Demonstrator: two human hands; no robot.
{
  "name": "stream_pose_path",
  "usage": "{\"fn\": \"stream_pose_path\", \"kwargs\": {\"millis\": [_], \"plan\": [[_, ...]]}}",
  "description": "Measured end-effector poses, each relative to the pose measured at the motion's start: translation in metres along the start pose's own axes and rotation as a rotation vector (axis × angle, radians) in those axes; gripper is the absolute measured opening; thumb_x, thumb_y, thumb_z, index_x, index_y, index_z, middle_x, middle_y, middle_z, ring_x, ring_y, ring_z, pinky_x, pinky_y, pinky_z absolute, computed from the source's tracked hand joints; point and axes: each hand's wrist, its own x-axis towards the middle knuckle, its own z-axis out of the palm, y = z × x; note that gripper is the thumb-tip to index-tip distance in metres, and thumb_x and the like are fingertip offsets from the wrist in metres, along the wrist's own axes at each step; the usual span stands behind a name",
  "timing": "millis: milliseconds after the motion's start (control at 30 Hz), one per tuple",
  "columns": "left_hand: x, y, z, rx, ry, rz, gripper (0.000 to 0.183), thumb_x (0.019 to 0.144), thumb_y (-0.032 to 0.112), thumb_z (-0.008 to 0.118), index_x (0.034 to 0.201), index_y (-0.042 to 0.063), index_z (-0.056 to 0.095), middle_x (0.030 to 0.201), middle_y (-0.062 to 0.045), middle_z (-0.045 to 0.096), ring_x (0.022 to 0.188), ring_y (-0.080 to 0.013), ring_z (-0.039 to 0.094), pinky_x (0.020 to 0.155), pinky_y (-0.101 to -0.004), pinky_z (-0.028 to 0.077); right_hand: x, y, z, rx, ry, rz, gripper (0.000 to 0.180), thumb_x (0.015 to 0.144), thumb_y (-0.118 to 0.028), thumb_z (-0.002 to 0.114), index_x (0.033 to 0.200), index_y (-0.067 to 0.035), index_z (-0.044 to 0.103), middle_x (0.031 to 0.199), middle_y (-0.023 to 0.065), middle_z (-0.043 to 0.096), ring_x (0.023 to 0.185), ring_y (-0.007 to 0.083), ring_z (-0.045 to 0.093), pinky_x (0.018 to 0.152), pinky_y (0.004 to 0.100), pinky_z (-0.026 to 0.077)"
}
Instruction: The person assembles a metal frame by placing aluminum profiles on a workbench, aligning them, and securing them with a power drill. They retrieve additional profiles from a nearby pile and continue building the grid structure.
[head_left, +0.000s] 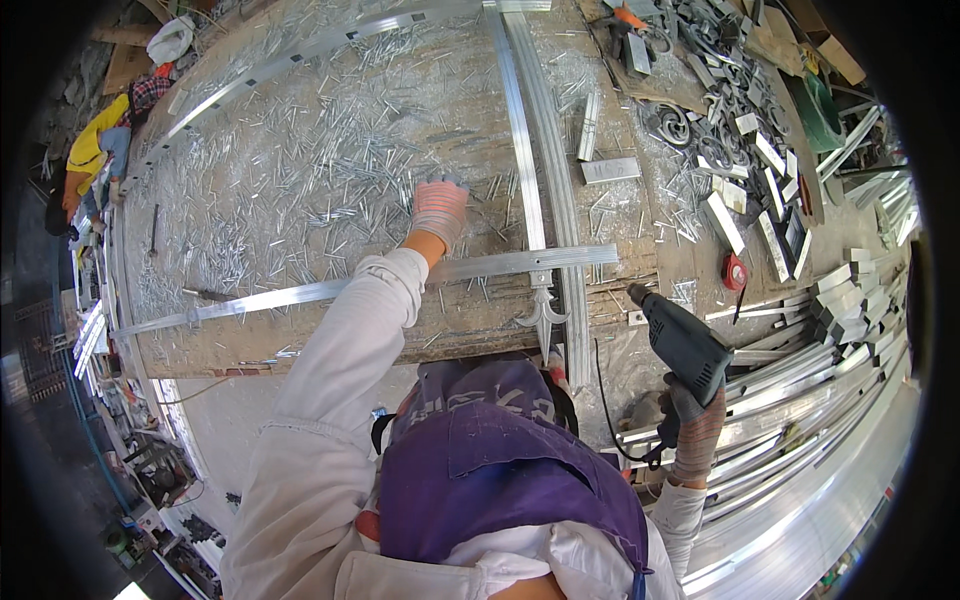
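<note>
My left hand (440, 210), in a striped knit glove with grey fingertips, is down at the tabletop among scattered thin metal pins (330, 214), which look like rivets or rivet stems. Its fingers point away from me, and whatever is under them is hidden. My right hand (694, 416) grips a dark corded power drill (684, 345) by its handle, at the right of the table edge. The drill's chuck points up and left. Between my hands, a flat aluminium bar (480, 266) crosses a ribbed aluminium profile (555, 172). A spear-shaped metal finial (543, 315) sits below the crossing.
A red tape measure (734, 271) lies on the right, near aluminium offcuts (724, 223) and scroll ornaments (673, 124). Long metal profiles (795, 405) are stacked beside my right arm. Another person in a yellow top (94, 142) is at the far left. The drill's black cord (606, 409) hangs down.
</note>
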Motion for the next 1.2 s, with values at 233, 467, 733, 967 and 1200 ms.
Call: {"fn": "stream_pose_path", "kwargs": {"millis": [233, 467, 733, 967, 1200], "plan": [[-0.037, 0.026, -0.048, -0.677, 0.089, 0.128, 0.023, 0.082, 0.034, 0.063, 0.089, 0.012, 0.066, 0.08, -0.01, 0.065, 0.082, -0.0313, 0.062, 0.074, -0.0416, 0.048, 0.007, -0.005, 0.001, -0.006, -0.043, 0.02, 0.043, 0.078, -0.009, 0.073, 0.116, -0.004, 0.053, 0.088, 0.0029, 0.062, 0.067, 0.0094, 0.059, 0.059, 0.0226, 0.049], [-0.068, 0.072, -0.063, -0.258, 0.043, 0.342, 0.025, 0.081, 0.032, 0.065, 0.088, 0.008, 0.066, 0.077, -0.013, 0.063, 0.077, -0.0322, 0.063, 0.071, -0.044, 0.05, 0.016, 0.007, -0.002, -0.042, -0.091, 0.035, 0.041, 0.078, -0.011, 0.074, 0.113, -0.004, 0.053, 0.089, 0.004, 0.062, 0.065, 0.0101, 0.06, 0.06, 0.0242, 0.051], [-0.049, 0.099, -0.084, -0.135, -0.132, 0.492, 0.01, 0.078, 0.012, 0.063, 0.086, 0.006, 0.066, 0.079, -0.014, 0.066, 0.079, -0.0335, 0.065, 0.069, -0.0406, 0.052, 0.019, 0.018, -0.009, -0.029, -0.106, 0.043, 0.043, 0.078, -0.009, 0.073, 0.116, -0.003, 0.053, 0.09, 0.0046, 0.063, 0.068, 0.0099, 0.061, 0.062, 0.024, 0.053], [-0.058, 0.104, -0.089, -0.075, -0.15, 0.526, 0.014, 0.076, 0.009, 0.062, 0.089, 0.004, 0.065, 0.084, -0.015, 0.067, 0.08, -0.0312, 0.067, 0.067, -0.0413, 0.054, 0.023, 0.022, -0.013, -0.018, -0.146, 0.04, 0.043, 0.079, -0.01, 0.072, 0.117, -0.003, 0.052, 0.089, 0.0045, 0.063, 0.066, 0.0092, 0.06, 0.06, 0.0238, 0.052], [-0.07, 0.109, -0.086, -0.162, -0.183, 0.366, 0.011, 0.076, 0.009, 0.061, 0.087, 0.006, 0.064, 0.084, -0.013, 0.067, 0.082, -0.0298, 0.067, 0.074, -0.0404, 0.052, 0.03, 0.023, -0.012, -0.039, -0.2, 0.029, 0.043, 0.079, -0.01, 0.071, 0.117, -0.003, 0.051, 0.087, 0.0039, 0.062, 0.066, 0.0096, 0.06, 0.059, 0.0233, 0.05]]}}
